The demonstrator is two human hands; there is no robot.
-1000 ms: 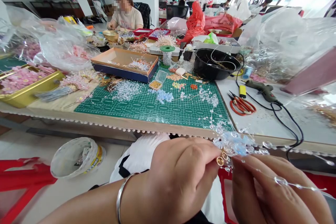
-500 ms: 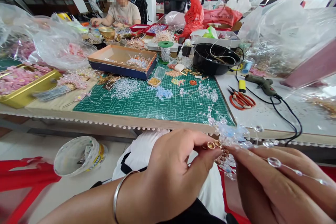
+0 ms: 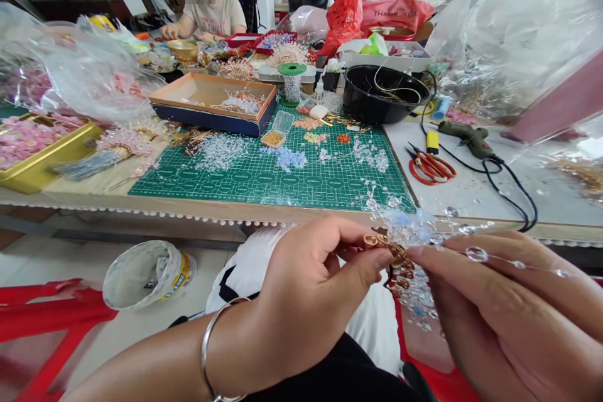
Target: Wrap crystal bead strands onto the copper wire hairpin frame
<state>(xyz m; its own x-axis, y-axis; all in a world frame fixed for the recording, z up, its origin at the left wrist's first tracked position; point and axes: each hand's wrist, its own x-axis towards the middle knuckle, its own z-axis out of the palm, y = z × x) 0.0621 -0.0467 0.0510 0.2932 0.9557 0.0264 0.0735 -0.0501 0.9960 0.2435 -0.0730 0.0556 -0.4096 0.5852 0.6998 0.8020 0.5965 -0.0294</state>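
Ornament of clear beads, pale-blue petals and gold-coloured loops lies between both hands: the left hand pinches its looped end, the right hand pinches just beside; strands point rightward and toward the green gridded cutting mat.

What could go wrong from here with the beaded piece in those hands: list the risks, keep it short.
1. The beaded piece is pinched between left hand and right hand above the lap, so a slip might drop it there or onto the floor.
2. A thin bead strand stretches across the right hand's fingers and could snag or bend.
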